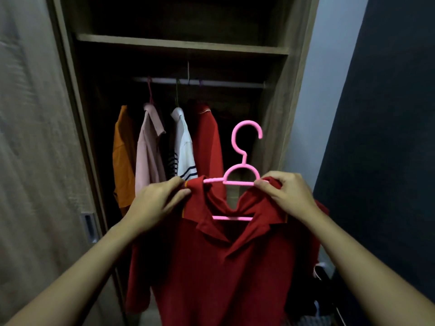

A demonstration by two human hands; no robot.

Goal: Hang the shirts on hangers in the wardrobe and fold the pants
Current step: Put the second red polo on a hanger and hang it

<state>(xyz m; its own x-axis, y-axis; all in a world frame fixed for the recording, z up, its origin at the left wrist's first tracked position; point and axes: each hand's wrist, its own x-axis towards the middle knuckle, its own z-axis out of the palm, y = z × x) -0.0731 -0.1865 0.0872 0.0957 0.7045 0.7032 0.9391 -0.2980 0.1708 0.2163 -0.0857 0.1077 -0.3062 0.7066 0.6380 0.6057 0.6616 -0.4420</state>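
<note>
Red shirt (223, 267) on hanger (237, 177) btwn both hands.

A home bedroom: open wardrobe (179, 45) with shirts (150, 147) on a rail (230, 84).

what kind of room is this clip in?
Probably a bedroom, facing an open wardrobe: shirts hang on its rail, and a red shirt on a pink hanger is held before it.
</note>
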